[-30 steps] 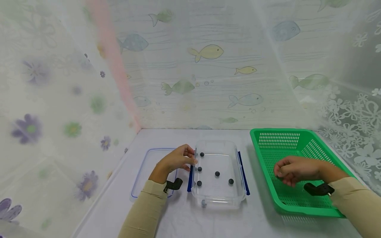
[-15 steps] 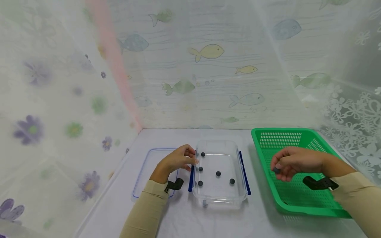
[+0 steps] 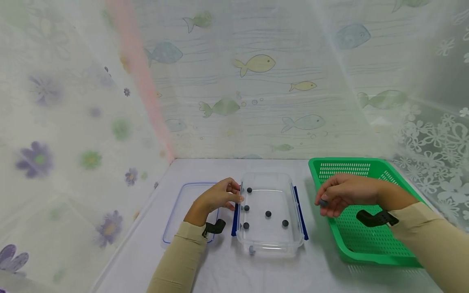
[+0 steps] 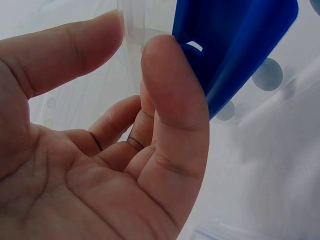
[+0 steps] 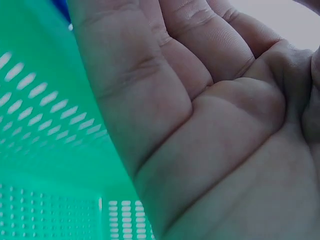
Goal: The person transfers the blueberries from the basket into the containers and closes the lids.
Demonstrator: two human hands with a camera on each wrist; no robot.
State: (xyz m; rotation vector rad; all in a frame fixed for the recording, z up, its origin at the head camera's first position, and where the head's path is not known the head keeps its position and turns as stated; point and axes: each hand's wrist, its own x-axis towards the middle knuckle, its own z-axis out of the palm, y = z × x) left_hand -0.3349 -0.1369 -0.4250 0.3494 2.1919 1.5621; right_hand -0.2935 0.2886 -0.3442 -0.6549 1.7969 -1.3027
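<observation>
While the left hand pinches the clear container's left wall, the right hand pinches a small dark ball in its fingertips above the green basket's left rim, where a loose pinch could drop it onto the table.

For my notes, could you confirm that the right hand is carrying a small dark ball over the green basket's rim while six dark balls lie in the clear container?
Not quite: the head view shows five balls in the clear container, not six. The right hand does pinch a small dark ball at the green basket rim.
</observation>
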